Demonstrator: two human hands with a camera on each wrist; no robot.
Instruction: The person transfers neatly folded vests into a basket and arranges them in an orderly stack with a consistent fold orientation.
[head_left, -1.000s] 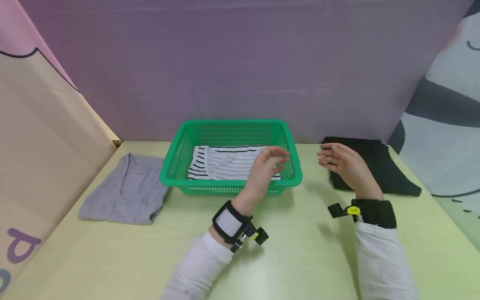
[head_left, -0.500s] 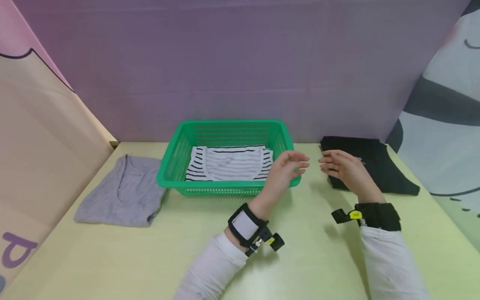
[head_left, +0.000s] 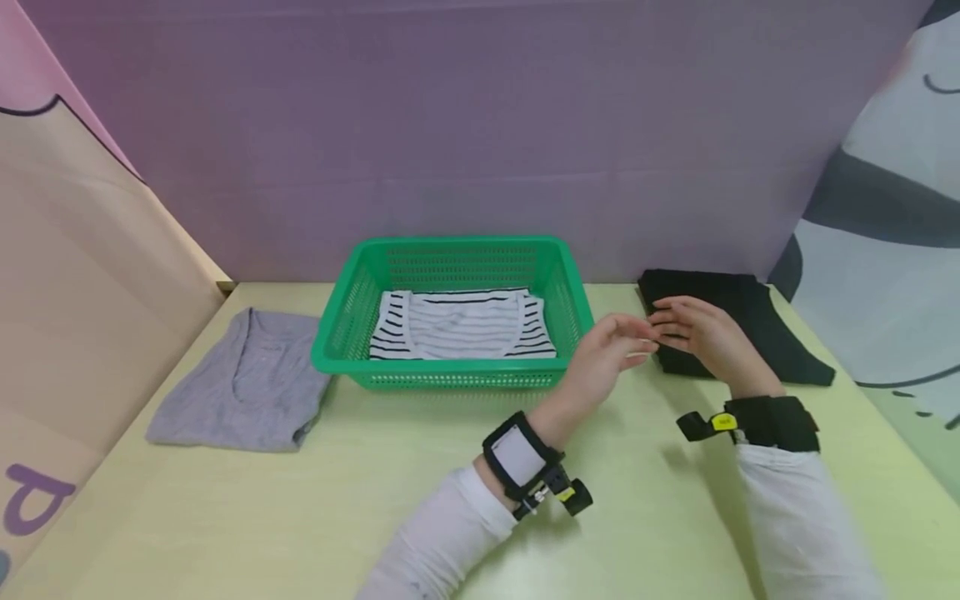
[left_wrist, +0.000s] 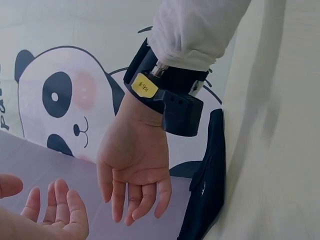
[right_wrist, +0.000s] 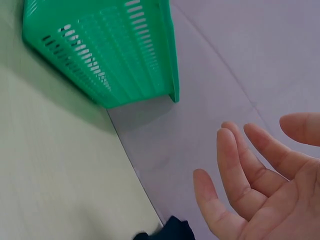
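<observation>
- Where the folded black cloth garment [head_left: 738, 325] lies flat on the pale yellow-green tabletop [head_left: 300, 517], just right of the green slotted plastic basket [head_left: 577, 287], both hands hang above its near left edge.
- The right hand [head_left: 701, 333] is over the black garment's left part, fingers loosely spread and holding nothing; whether it touches the cloth I cannot tell.
- The left hand [head_left: 607, 358] is between the basket's right corner and the black garment, fingers relaxed and wide, fingertips nearly meeting those of the right hand, also holding nothing.
- Inside the basket lies a folded black-and-white striped top [head_left: 461, 325].
- Left of the basket, flat on the tabletop, is a folded grey cloth top [head_left: 240, 383].
- Behind the basket stands a plain purple backdrop [head_left: 480, 125].
- Far left of the basket leans a beige and pink panel [head_left: 82, 275]; far right of it hangs a cloth printed with a panda [left_wrist: 60, 100].
</observation>
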